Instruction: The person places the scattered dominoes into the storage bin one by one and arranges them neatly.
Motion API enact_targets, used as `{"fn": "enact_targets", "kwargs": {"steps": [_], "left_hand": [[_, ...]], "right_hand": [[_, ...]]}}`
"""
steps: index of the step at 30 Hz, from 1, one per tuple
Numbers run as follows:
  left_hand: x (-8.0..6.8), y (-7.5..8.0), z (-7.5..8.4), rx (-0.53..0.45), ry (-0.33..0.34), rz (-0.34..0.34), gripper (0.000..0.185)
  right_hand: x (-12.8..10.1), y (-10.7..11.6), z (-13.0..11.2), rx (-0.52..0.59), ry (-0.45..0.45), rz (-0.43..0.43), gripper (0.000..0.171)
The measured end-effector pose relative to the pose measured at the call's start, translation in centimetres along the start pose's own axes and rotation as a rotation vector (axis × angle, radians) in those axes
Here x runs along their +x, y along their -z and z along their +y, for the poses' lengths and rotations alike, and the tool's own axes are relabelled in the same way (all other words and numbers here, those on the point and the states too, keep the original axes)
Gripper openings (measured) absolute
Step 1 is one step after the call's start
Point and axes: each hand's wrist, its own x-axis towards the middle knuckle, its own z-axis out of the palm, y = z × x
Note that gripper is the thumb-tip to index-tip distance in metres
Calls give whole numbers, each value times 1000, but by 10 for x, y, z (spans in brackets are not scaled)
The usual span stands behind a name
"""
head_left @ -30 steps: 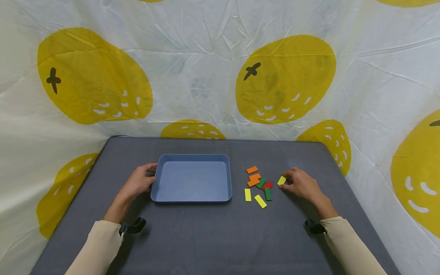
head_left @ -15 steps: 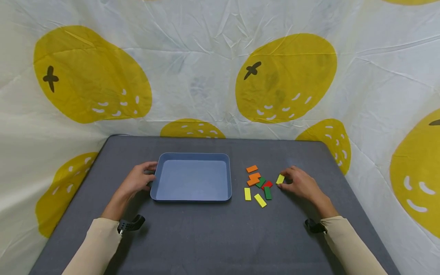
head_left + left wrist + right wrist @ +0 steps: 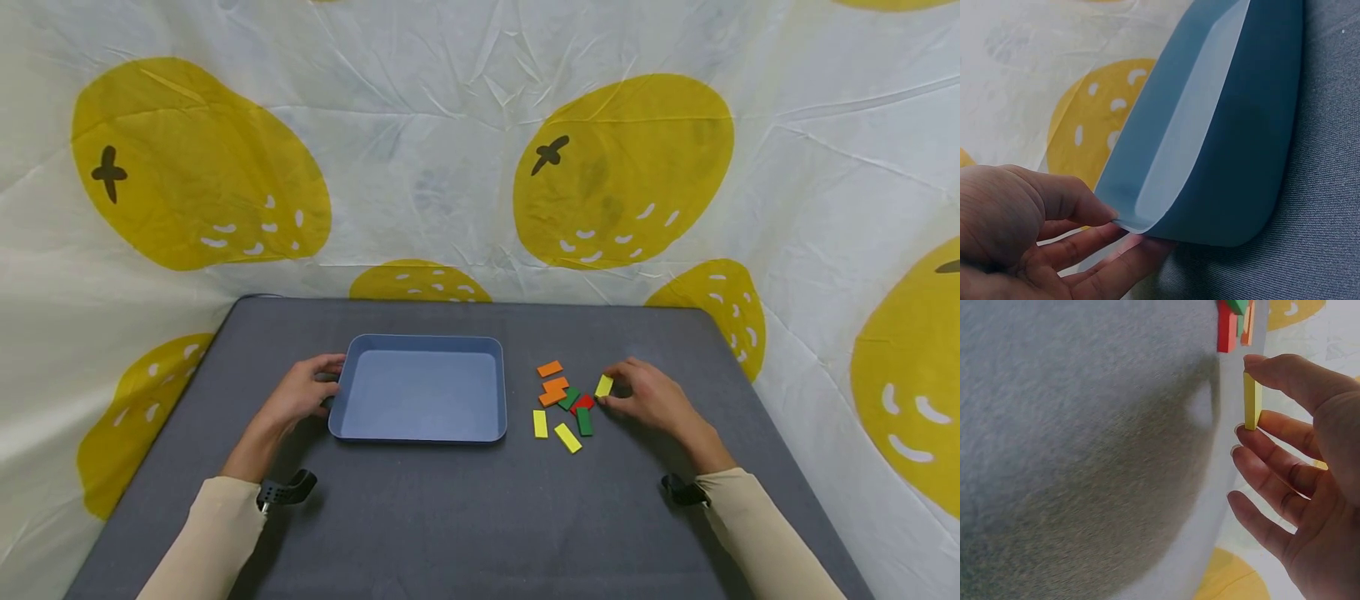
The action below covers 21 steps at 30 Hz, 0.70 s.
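My left hand (image 3: 298, 392) is at the left end of a shallow blue-grey tray (image 3: 427, 396). In the left wrist view its thumb presses on the tray's rim (image 3: 1141, 226) and the fingers lie against the outside, so it pinches the edge. On the other side, my right hand (image 3: 651, 398) pinches a small yellow block (image 3: 603, 386) between thumb and fingertips. The right wrist view shows this yellow block (image 3: 1251, 400) held on edge above the tabletop, with the lower fingers loosely curved. Just left of it lies a red block (image 3: 582, 404).
Between tray and right hand lie several flat blocks: a loose orange block (image 3: 550, 368), overlapping orange and green ones, a green block (image 3: 584, 422), and two yellow blocks, one upright in view (image 3: 540, 424). The dark grey table (image 3: 450, 525) meets a lemon-print curtain (image 3: 435, 192) behind.
My right hand has shifted slightly left with the yellow block, closer to the red block. The left hand keeps its place on the tray, which has not visibly moved.
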Motion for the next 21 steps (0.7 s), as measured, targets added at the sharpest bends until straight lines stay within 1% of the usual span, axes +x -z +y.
{"fn": "enact_targets", "kwargs": {"steps": [7, 11, 16, 21], "left_hand": [[-1, -1, 1, -7, 3, 2, 57], [-2, -2, 2, -13, 1, 0, 57], [-2, -2, 0, -21, -4, -2, 57], [-1, -2, -1, -15, -11, 2, 57]], "right_hand": [[7, 4, -14, -4, 27, 9, 45], [11, 8, -21, -9, 59, 12, 43], [15, 11, -32, -13, 108, 43, 42], [19, 13, -42, -4, 129, 46, 43]]}}
